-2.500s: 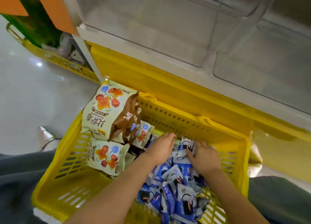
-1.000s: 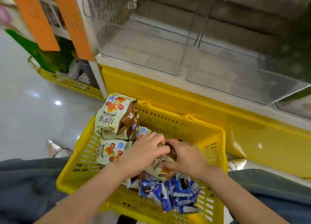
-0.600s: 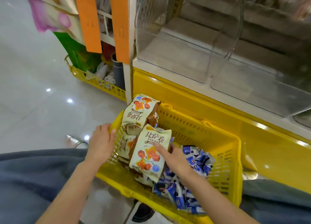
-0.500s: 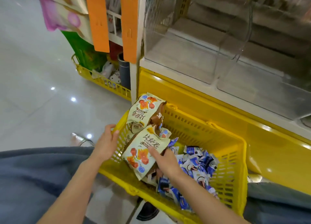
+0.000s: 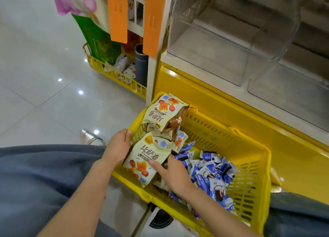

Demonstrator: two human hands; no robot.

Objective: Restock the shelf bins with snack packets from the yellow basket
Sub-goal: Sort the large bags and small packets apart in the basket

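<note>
Your right hand (image 5: 171,173) pinches a cream snack packet (image 5: 146,158), thumb pressed on its front and fingers tucked behind. Your left hand (image 5: 118,146) curls over the left rim of the yellow basket (image 5: 213,129), just beside that packet. The packet stands tilted in the basket's near-left corner. More cream packets (image 5: 162,112) lean behind it, and small blue packets (image 5: 210,170) are heaped to its right. Clear shelf bins (image 5: 213,55) sit above.

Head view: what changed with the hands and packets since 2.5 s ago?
Both hands left the blue packets. Right hand pulled a cream packet up and now holds it; left hand moved to grip the yellow basket rim. Other cream packets stayed; shelf bins unfilled.
</note>
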